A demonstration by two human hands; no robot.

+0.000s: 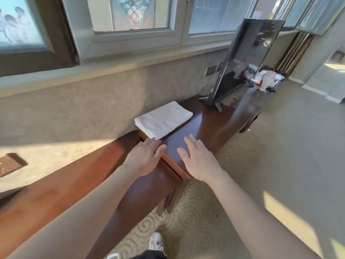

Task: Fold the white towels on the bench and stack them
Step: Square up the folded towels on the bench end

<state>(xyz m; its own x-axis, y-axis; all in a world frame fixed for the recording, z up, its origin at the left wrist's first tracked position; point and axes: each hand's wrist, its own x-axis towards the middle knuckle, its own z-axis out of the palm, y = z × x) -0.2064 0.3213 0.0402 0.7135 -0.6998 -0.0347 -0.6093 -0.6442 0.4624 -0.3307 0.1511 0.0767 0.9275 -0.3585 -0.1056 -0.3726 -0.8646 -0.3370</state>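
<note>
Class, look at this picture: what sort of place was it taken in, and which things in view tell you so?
Probably a hotel room or a similar guest room: a folded white towel lies on a long wooden bench under the windows, a flat television stands further along, and patterned carpet covers the floor.

1. A flat dark television [248, 58] stands tilted on its feet at the far end of the wooden surface, screen facing the room.
2. Just beyond it lies a heap of plastic bags and wrappers [268, 79], white with bits of red.
3. Windows [138, 17] with pale grey frames run along the wall above a deep sill.
4. A beige carpet [280, 156] patterned with swirls covers the floor, with sun patches on it.
5. A white sneaker [156, 243] rests on the carpet at the near edge.
6. A dark wall plate [11, 164] sits at the left.
</note>
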